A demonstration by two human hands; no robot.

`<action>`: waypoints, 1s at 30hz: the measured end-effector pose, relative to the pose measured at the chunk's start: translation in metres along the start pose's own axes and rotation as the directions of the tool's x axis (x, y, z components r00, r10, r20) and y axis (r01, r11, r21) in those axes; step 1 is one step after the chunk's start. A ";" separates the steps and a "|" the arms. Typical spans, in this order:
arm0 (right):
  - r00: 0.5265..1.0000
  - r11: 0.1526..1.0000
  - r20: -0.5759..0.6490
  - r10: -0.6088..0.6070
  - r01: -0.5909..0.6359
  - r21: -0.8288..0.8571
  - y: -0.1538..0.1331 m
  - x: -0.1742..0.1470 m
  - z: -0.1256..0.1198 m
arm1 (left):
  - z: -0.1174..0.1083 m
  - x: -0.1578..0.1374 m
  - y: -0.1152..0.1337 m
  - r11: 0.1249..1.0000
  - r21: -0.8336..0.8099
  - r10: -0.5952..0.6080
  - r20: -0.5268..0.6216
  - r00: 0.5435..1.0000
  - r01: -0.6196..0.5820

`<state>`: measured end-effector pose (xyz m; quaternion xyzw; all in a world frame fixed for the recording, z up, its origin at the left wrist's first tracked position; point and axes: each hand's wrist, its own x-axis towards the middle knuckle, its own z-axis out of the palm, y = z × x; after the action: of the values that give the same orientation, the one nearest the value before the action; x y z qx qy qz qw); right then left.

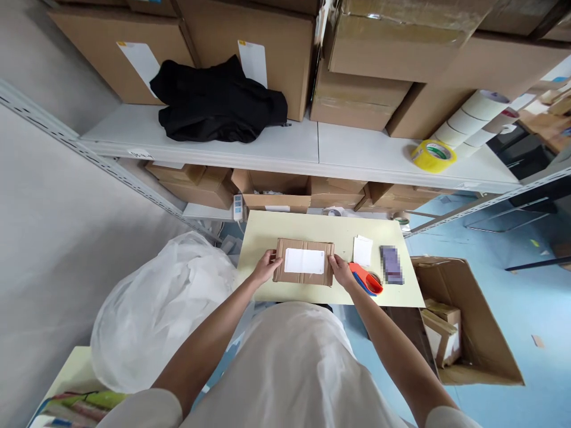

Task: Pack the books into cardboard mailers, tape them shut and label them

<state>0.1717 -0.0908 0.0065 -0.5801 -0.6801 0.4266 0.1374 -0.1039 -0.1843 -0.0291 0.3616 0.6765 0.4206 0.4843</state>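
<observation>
A small flat cardboard box (279, 278) with a white label (304, 261) on its upper face is held level over the pale yellow table (267, 226). My left hand (267, 265) grips its left edge, thumb on top and fingers at the side. At the opposite edge, my right hand (340, 269) holds it the same way. Just right of that hand lies a red and blue tape dispenser (366, 279), partly behind the wrist. White paper slips (363, 251) and a blurred dark phone-like object (391, 264) lie farther right.
A large open carton (486, 333) with packed boxes stands on the floor at right. Left of the table bulges a roll of white plastic wrap (165, 309). Ahead, a grey shelf (285, 142) carries cartons, a black garment (218, 101) and yellow tape (433, 156).
</observation>
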 end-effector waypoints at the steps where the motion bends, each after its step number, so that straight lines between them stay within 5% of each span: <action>1: 1.000 1.000 0.009 0.017 -0.017 0.004 0.001 0.001 0.002 | 0.001 0.001 -0.002 1.000 0.009 -0.007 0.001 1.000 0.007; 15: 0.991 0.987 0.117 0.059 -0.076 0.142 -0.009 0.012 0.020 | 0.004 0.014 0.006 0.965 0.254 -0.031 -0.103 0.994 0.057; 20: 0.994 0.999 -0.108 -0.014 0.010 -0.037 -0.048 0.004 0.002 | 0.007 0.017 0.009 0.941 0.337 0.009 -0.139 0.990 0.039; 22: 0.977 0.986 -0.161 -0.137 0.119 -0.118 -0.081 -0.010 -0.013 | 0.007 0.014 0.008 0.927 0.374 0.045 -0.153 0.987 0.016; 24: 0.894 0.892 -0.101 -0.436 0.415 -0.179 -0.118 -0.036 -0.030 | 0.006 0.009 0.008 0.900 0.433 0.152 -0.182 0.972 -0.060; 27: 0.643 0.631 0.053 -0.764 0.761 -0.150 -0.155 -0.090 -0.050 | 0.004 0.000 0.011 0.834 0.507 0.348 -0.180 0.920 -0.216; 28: 0.602 0.589 0.073 -0.795 0.795 -0.143 -0.158 -0.110 -0.056 | 0.003 -0.002 0.013 0.818 0.518 0.382 -0.165 0.910 -0.249; 30: 0.603 0.582 0.109 -0.791 0.794 -0.176 -0.149 -0.145 -0.067 | 0.002 -0.003 0.018 0.786 0.550 0.421 -0.142 0.896 -0.282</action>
<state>0.1596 -0.1881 0.2016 -0.2230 -0.9087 0.2532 0.2459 -0.0994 -0.1799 -0.0117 0.5407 0.7408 0.3505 0.1895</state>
